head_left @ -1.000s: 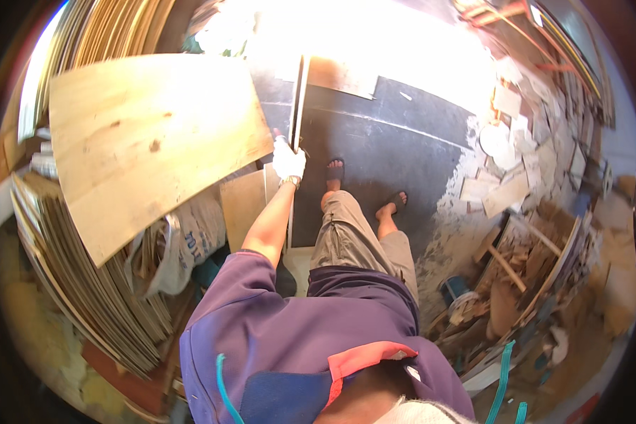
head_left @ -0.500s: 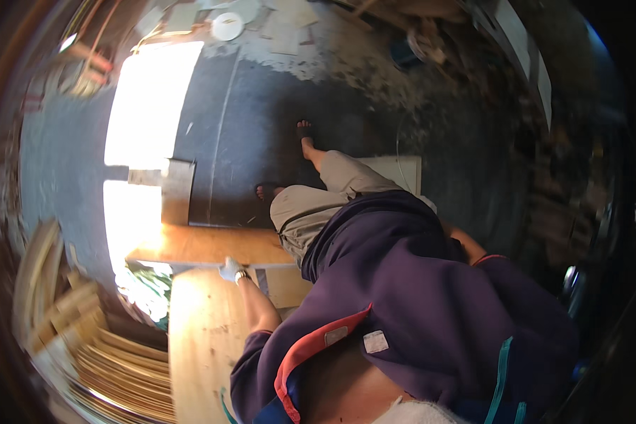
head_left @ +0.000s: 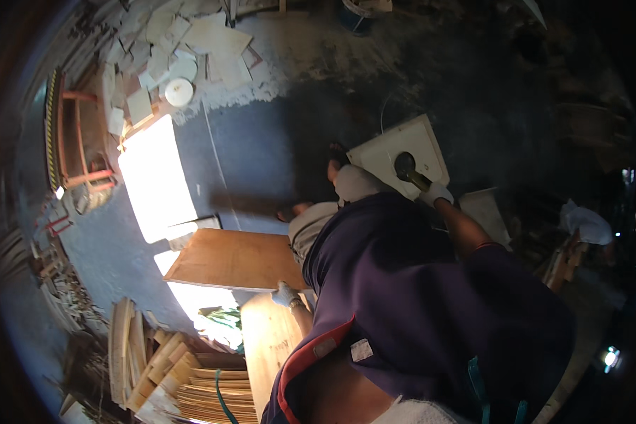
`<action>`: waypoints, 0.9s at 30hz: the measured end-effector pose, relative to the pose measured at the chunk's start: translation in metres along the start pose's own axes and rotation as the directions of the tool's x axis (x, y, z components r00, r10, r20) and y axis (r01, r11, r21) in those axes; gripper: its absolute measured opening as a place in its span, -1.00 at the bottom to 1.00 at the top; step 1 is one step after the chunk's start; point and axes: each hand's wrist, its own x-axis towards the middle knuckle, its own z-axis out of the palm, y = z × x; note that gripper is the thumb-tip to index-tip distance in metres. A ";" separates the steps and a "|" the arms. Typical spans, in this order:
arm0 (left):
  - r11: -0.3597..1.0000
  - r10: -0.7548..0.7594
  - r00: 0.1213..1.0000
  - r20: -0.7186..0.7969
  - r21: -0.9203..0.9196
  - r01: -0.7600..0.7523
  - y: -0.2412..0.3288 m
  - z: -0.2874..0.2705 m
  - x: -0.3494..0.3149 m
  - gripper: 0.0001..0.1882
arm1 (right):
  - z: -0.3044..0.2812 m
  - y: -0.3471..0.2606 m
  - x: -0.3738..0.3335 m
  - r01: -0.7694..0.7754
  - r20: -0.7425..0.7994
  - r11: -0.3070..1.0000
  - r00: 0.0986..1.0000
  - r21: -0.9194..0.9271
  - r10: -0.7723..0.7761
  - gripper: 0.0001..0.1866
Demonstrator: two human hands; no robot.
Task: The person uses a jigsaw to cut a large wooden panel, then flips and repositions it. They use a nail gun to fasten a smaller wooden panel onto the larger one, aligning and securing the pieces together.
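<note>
My left hand [head_left: 285, 293], in a pale glove, is closed on the near edge of a brown wooden board [head_left: 233, 260]. The board is tilted beside my legs and reaches out to the left. My gloved right hand [head_left: 437, 193] is out to the right, wrapped round the yellowish handle of a tool with a dark round head [head_left: 405, 165]; its exact kind is too dim to tell. Under that head lies a pale rectangular panel [head_left: 385, 150]. A light wooden board [head_left: 265, 339] lies just below my left hand.
Stacked curved wooden strips [head_left: 215, 397] and loose timber [head_left: 124, 346] stand at the lower left. A reddish frame [head_left: 85, 141] is at the far left. Scattered flat offcuts [head_left: 219, 39] and a white round lid [head_left: 179, 92] lie at the back. A dark bucket [head_left: 355, 18] is beyond.
The brown board now shows more of its broad face, my left hand still on its edge. My right hand has come into sight with the round-headed tool. The view has shifted.
</note>
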 end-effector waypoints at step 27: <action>0.306 0.602 0.286 0.745 0.116 -0.945 0.502 0.175 -0.128 -0.46 | -0.042 0.103 0.191 -0.411 0.380 0.465 0.910 0.784 0.166 -0.60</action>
